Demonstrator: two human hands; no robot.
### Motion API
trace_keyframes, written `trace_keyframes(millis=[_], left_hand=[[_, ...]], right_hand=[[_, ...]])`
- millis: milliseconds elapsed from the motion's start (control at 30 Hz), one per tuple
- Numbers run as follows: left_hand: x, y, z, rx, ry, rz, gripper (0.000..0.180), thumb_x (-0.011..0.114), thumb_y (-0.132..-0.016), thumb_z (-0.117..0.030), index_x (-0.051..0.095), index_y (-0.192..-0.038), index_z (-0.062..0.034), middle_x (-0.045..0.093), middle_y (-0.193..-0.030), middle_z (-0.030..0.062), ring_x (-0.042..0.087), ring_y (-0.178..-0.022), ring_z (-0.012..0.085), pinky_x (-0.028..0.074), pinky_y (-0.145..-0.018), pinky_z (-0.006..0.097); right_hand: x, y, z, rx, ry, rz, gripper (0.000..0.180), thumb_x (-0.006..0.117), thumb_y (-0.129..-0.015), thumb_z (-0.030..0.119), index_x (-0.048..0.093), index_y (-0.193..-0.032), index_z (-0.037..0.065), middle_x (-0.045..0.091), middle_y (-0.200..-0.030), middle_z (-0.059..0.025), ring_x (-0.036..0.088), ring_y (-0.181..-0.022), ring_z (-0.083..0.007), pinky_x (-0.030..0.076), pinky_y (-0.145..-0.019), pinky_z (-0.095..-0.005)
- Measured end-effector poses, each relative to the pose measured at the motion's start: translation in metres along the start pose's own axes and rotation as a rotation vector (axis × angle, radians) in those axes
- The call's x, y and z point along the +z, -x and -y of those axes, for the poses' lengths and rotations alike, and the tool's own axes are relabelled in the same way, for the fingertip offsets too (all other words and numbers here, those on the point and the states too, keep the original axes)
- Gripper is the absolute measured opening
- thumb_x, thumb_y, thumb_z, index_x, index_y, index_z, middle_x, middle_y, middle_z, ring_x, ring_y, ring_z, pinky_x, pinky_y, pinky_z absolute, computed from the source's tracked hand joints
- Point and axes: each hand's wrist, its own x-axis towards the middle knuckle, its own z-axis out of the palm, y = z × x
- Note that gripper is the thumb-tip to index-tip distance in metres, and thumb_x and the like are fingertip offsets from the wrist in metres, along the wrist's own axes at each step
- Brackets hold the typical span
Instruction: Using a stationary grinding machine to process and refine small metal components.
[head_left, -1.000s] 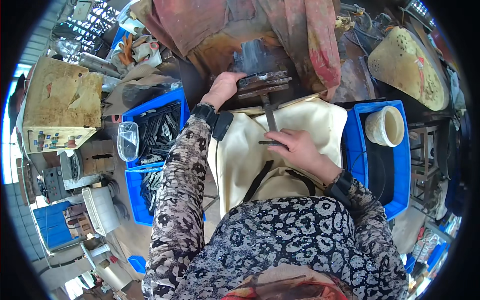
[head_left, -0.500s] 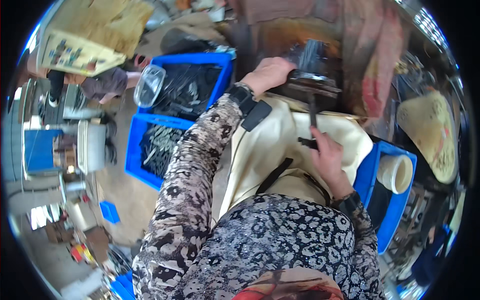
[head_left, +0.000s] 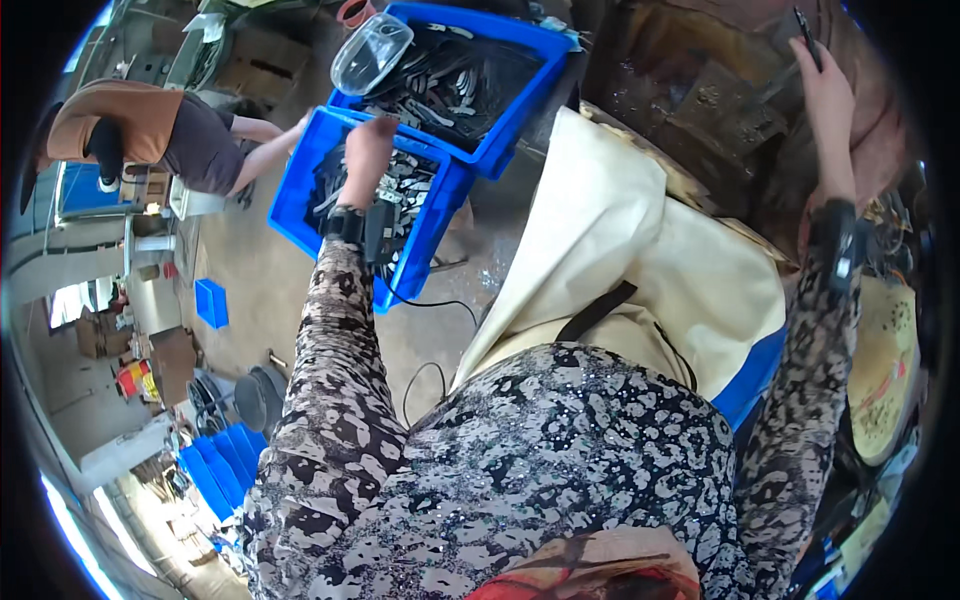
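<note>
Left hand (head_left: pixel 368 155) first: half a second ago it was up at the dark metal block (head_left: pixel 722 108); now we find it well out to our left, over the near blue bin (head_left: pixel 455 195). Its fingers look curled, but blur and the angle hide the fingertips, so whether that grip is apart, together or around something we cannot tell. Below it, a loose heap of pale and dark pieces (head_left: pixel 408 190) in the bin

Right hand (head_left: pixel 828 95) has shifted too, from low over the cream apron (head_left: pixel 620 200) to the upper right, beyond the block. Grip clamped on a slim dark piece (head_left: pixel 806 38), which stands out past the fingers, tilted, clear of the bins. We cannot say whether it is the same dark thing held there before

What this means for the work, as we judge it: attention has swung from block to bin, and our hands are now spread far apart, each at a separate spot

Around the near bin: the far blue bin (head_left: pixel 520 120) sits against it, full of dark strips, a clear plastic tub (head_left: pixel 372 55) at its left corner. Further left, another person (head_left: pixel 205 140) in a brown top
</note>
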Motion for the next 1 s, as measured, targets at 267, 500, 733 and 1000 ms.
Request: trace_keyframes(millis=[267,500,733,1000], left_hand=[[0.014,0.019,-0.003,-0.127,0.032,-0.14,0.018,0.057,-0.086,-0.018,0.071,-0.096,-0.0126,0.067,-0.093,0.0129,0.064,-0.088,0.0353,0.051,-0.075,0.045],[0.071,-0.062,-0.015,0.158,-0.068,0.023,0.033,0.057,-0.083,-0.013,0.062,-0.115,-0.0123,0.061,-0.111,0.0189,0.059,-0.1,0.0383,0.051,-0.08,0.045],[0.128,-0.102,-0.028,0.29,-0.223,0.112,0.062,0.06,-0.079,-0.015,0.04,-0.137,-0.0113,0.042,-0.139,0.0201,0.049,-0.119,0.0408,0.047,-0.093,0.05],[0.145,-0.116,-0.044,0.064,-0.405,0.158,0.043,0.059,-0.084,-0.019,0.052,-0.124,-0.0035,0.056,-0.123,0.015,0.055,-0.114,0.0327,0.049,-0.089,0.046]], right_hand=[[0.02,-0.056,-0.029,0.02,0.023,0.139,0.053,0.053,-0.087,0.058,0.063,-0.119,0.017,0.068,-0.098,-0.0152,0.064,-0.094,-0.0322,0.047,-0.08,-0.0383],[0.012,-0.068,-0.027,0.002,0.074,0.154,0.053,0.054,-0.087,0.056,0.062,-0.12,0.015,0.068,-0.1,-0.0162,0.063,-0.097,-0.0315,0.047,-0.081,-0.0387],[-0.017,0.022,0.005,0.055,0.018,0.009,0.051,0.063,-0.088,0.044,0.059,-0.122,0.005,0.065,-0.112,-0.0199,0.063,-0.104,-0.0291,0.046,-0.09,-0.0357],[-0.09,0.196,-0.014,0.371,-0.131,0.092,0.032,0.067,-0.089,0.024,0.063,-0.111,0.001,0.064,-0.085,-0.0041,0.056,-0.079,-0.0075,0.045,-0.074,-0.0226]])
